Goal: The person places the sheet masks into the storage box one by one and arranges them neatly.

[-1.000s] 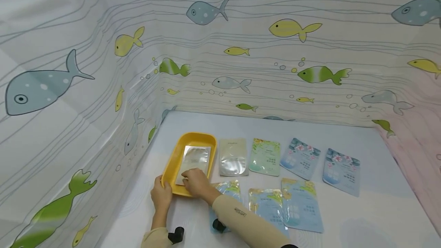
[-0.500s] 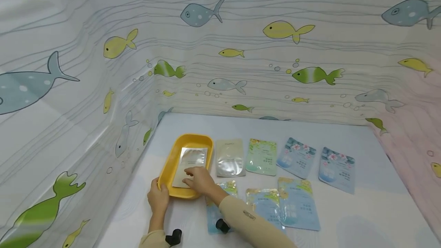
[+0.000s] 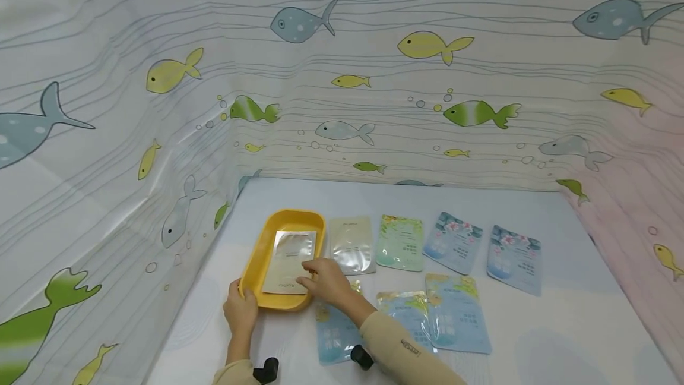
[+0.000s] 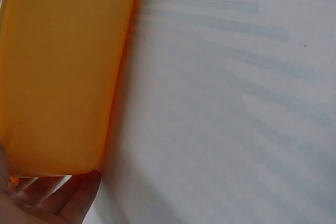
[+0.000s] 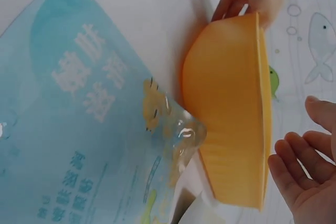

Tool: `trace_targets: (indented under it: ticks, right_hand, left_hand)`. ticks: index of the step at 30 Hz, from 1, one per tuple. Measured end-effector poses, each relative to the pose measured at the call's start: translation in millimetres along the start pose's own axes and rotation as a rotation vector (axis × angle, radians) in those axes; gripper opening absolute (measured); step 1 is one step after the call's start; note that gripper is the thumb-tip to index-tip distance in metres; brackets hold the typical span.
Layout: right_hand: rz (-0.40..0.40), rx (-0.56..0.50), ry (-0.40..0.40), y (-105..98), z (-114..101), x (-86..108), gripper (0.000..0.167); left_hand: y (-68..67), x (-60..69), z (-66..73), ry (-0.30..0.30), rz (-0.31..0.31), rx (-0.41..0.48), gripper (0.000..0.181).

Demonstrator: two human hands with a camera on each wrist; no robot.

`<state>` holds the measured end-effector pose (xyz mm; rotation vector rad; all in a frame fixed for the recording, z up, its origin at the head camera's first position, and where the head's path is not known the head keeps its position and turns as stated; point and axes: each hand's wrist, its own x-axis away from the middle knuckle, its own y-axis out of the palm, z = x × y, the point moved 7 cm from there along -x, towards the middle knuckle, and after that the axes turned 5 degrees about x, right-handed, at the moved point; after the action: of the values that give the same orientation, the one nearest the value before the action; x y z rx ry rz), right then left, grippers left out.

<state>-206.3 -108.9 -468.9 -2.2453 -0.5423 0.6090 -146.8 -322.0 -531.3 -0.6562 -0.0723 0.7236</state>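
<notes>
In the head view my left hand grips the near left corner of a yellow tray, thumb over the rim. The left wrist view shows its fingers under the tray's wall. A silvery-beige sachet lies flat inside the tray. My right hand hovers over the tray's right rim, its fingers loosely bent and nothing between them. In the right wrist view that right hand is apart from the tray, palm showing. Beneath the right forearm lies a blue sachet, partly hidden.
Right of the tray, a second beige sachet, a green sachet and two flowered blue sachets form a back row. In front lie a blue sachet and a larger one. Fish-printed sheeting walls the table.
My right hand has drawn back from the sachet in the tray towards the right rim. The sachet's lower part is now uncovered. My left hand keeps its grip, and the whole head view has shifted.
</notes>
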Motion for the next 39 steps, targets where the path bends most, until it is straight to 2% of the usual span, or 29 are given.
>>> trace_targets:
  ticks: [4, 13, 21, 31, 39]
  right_hand:
    - [0.030, -0.045, 0.017, -8.5, 7.3, 8.8, 0.027]
    - [0.023, -0.012, 0.053, -12.0, 20.3, 16.8, 0.028]
    - [0.080, -0.044, 0.053, -23.8, 26.4, 27.0, 0.031]
    - [0.125, -0.043, 0.110, -32.9, 50.4, 46.8, 0.032]
    - [0.173, -0.062, 0.118, -44.6, 66.5, 57.3, 0.033]
  left_hand:
    - [0.2, -0.1, 0.4, 0.003, 0.000, -0.002, 0.032]
    - [-2.1, 0.5, 1.1, 0.000, 0.007, 0.006, 0.032]
    - [-1.9, 0.6, 0.9, 0.000, -0.004, -0.002, 0.033]
    - [-0.1, 1.9, -0.9, -0.003, -0.008, 0.002, 0.033]
    - [-0.9, 2.5, -0.1, 0.016, 0.005, 0.012, 0.033]
